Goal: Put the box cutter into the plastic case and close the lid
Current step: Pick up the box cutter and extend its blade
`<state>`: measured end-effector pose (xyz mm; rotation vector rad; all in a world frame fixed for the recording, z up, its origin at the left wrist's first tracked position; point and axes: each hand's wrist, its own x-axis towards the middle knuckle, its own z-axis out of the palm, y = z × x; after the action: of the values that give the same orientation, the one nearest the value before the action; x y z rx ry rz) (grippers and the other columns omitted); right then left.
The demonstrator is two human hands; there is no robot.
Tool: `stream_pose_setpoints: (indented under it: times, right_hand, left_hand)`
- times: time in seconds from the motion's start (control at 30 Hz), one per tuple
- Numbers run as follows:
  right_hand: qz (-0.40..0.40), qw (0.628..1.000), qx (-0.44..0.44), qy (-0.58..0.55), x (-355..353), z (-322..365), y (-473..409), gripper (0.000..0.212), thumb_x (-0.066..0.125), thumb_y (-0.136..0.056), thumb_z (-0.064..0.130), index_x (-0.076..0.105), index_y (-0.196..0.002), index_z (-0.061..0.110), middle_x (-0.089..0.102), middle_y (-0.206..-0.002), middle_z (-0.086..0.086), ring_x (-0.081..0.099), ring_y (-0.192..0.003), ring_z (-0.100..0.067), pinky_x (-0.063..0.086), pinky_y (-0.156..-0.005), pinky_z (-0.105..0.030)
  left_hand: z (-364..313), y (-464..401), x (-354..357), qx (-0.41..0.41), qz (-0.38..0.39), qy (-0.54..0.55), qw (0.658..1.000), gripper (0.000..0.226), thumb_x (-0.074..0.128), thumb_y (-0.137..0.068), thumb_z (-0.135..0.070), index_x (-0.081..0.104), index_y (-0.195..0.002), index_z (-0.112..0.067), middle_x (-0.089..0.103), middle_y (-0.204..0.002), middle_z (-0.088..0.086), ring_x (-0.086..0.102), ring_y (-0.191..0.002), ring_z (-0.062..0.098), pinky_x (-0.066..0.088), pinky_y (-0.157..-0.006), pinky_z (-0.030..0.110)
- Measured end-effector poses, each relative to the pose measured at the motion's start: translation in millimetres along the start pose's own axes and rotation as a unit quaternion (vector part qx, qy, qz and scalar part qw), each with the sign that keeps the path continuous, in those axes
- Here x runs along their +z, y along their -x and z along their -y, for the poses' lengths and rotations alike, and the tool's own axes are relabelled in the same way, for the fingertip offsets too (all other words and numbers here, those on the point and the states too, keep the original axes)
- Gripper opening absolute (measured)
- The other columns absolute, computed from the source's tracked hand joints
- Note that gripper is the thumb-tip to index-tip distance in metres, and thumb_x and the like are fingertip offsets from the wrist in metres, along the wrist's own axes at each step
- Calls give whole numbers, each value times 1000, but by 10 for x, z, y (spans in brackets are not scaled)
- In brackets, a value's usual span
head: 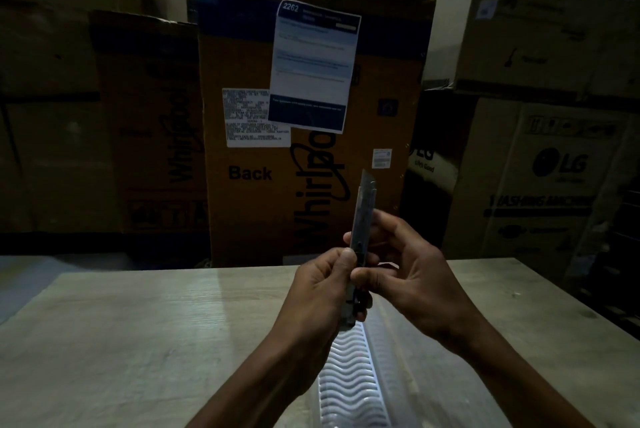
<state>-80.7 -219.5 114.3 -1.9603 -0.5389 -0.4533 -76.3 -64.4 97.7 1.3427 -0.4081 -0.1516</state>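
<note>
I hold a metal box cutter (363,216) upright in front of me, its blade end pointing up past my fingers. My left hand (322,292) grips the lower part of its handle. My right hand (405,268) pinches the cutter's middle between thumb and fingers. Below my hands a long, clear plastic case (349,375) with a wavy ribbed surface lies on the wooden table (138,341), running toward me. Whether its lid is open I cannot tell in the dim light.
Tall cardboard appliance boxes stand just behind the table: a Whirlpool box (311,116) with paper labels in the middle, LG boxes (547,185) at the right, darker cartons at the left. The table's far edge (173,270) runs under them.
</note>
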Motion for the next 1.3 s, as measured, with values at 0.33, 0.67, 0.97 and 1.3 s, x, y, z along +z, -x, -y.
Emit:
stream_pose_setpoints:
  times: [0.33,0.67,0.97,1.3]
  right_hand:
    - [3,1000,-14,10,-17,71,-42,73,77,-77,19,41,-139,35,68,-114,0,67,-112,-15,60,-89,-44]
    - [-1,999,-39,8,-127,233,-162,84,76,-78,13,32,-147,32,68,-109,-3,69,-107,-15,61,-82,-34]
    - [-13,999,-51,-5,-240,364,-251,66,74,-76,18,44,-135,26,71,-107,4,72,-102,-15,61,-79,-31]
    - [-31,997,-59,-30,-281,443,-289,60,74,-75,18,50,-129,22,73,-111,2,70,-108,-12,57,-90,-26]
  left_hand:
    - [-3,46,37,13,6,1,1000,51,34,-90,-59,64,-115,-26,59,-68,6,57,-62,15,43,-58,31]
    - [-36,116,136,31,6,-65,997,74,15,-85,-67,69,-96,-17,70,-64,3,50,-50,7,42,-49,17]
    - [-50,127,180,37,12,-59,998,74,15,-86,-66,69,-98,-18,69,-64,5,49,-50,7,43,-51,19]
    - [-45,158,198,28,7,-54,998,70,17,-84,-67,67,-96,-18,68,-62,4,49,-48,7,42,-50,18]
